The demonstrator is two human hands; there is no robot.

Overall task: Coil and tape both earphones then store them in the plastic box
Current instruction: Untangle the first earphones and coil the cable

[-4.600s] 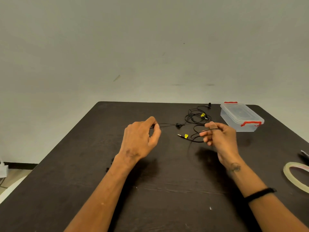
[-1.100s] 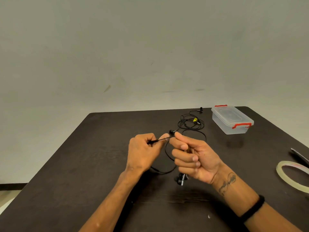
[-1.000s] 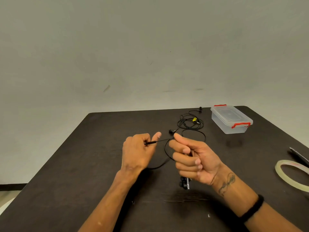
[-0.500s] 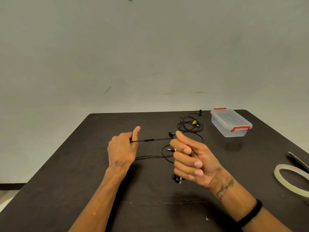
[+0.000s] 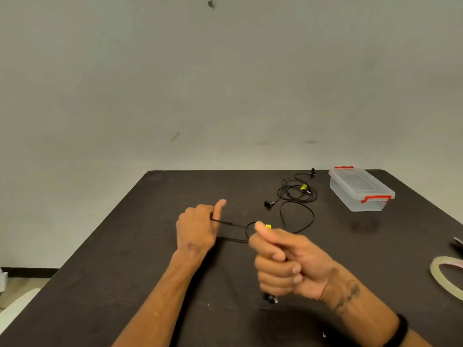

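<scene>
On the dark table [image 5: 125,284], your plastic box [image 5: 360,190] sits lidded, far right; the tape roll [image 5: 444,276] is cut off. Your right hand [image 5: 288,264], blurred, fists the earphone cable [image 5: 233,224]; your left hand [image 5: 198,229] pinches it. The second earphone [image 5: 297,191] lies tangled near the box.

Soft, even light falls from above onto my dark table [image 5: 150,284], leaving only faint shadows under my forearms and a dim patch near the plastic box [image 5: 360,189]. My right hand [image 5: 285,264] is smeared by motion blur; my left hand [image 5: 198,231] is sharper. No glare. The table's edges splay outward with wide-angle distortion, and the wall [image 5: 225,83] looks flat, greenish, slightly grainy.
</scene>
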